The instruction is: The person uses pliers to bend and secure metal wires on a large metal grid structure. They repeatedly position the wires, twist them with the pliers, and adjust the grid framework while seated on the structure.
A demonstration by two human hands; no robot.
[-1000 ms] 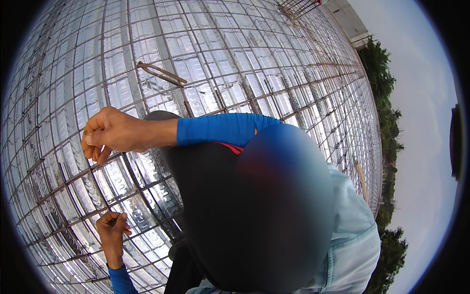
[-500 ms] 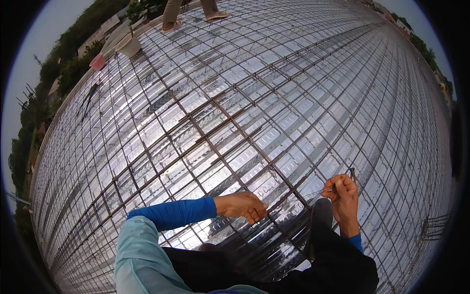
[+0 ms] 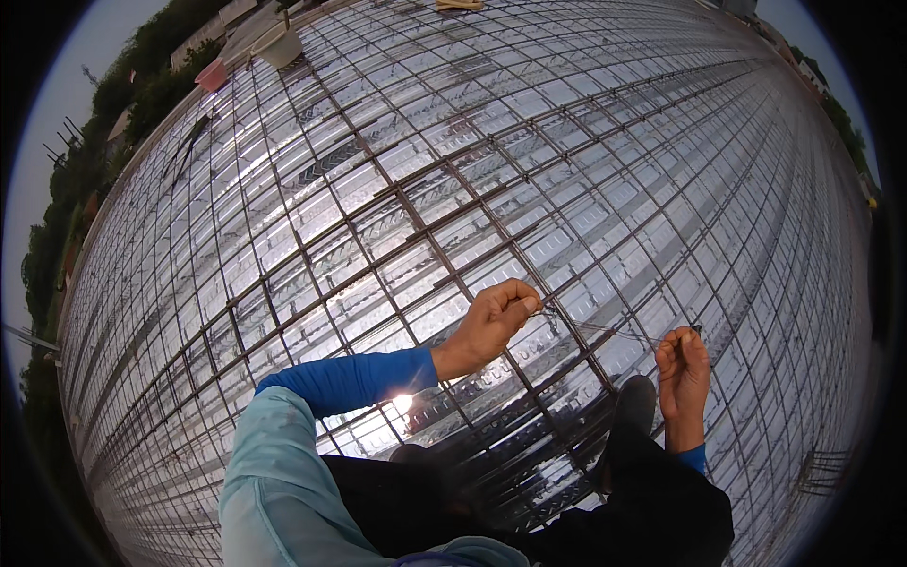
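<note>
Two hands work over the rebar grid (image 3: 406, 227): the left hand (image 3: 496, 317) is closed to a pinch on one end of a thin wire (image 3: 605, 329), the right hand (image 3: 682, 364) curled shut on the other. The single wire, dark and hair-fine, stretches taut between them above the shiny ribbed metal decking (image 3: 586, 142). One dark shoe (image 3: 631, 402) rests on the bars.

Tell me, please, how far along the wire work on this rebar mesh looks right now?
Laid already: the rebar grid covers the shiny metal decking out to its edges. In hand: a thin wire stretched between the left hand and the right hand, both pinching it just above the bars, beside the dark shoe. Left: it is not yet wrapped round a crossing; whether other crossings are tied is too small to tell.
</note>
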